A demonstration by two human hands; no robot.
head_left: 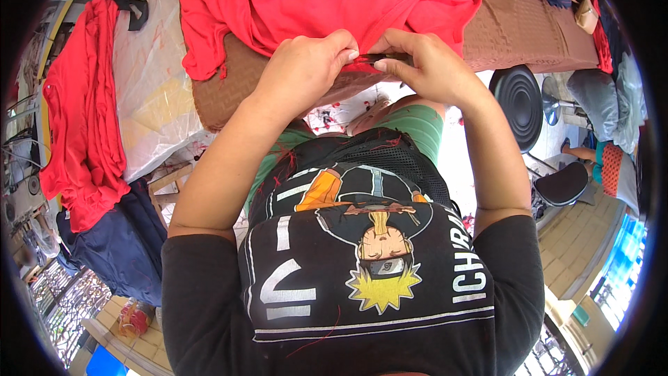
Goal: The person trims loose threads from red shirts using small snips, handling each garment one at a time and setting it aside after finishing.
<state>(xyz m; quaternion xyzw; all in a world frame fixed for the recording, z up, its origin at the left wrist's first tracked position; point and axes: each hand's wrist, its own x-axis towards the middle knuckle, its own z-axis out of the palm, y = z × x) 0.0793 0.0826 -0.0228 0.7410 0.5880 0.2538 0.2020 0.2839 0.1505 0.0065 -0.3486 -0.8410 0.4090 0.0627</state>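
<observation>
A red garment (327, 0) lies spread over the brown-covered table in front of me, its near edge hanging at the table's front. My left hand (306, 63) is closed, thumb and forefinger pinching a bit of the garment's edge. Opposite it, my right hand (435, 66) is closed round a small dark tool (395, 58) that looks like thread snips. The tool's narrow tip points left at the red fabric between my fingertips. Most of the tool is hidden by my fingers.
The brown table cover (529, 35) reaches right, where more red and navy garments lie. At left, a red garment (83, 111) and navy cloth (115, 237) hang beside a plastic-wrapped surface (149, 76). A round black stool seat (516, 108) stands at right. Thread scraps litter the floor.
</observation>
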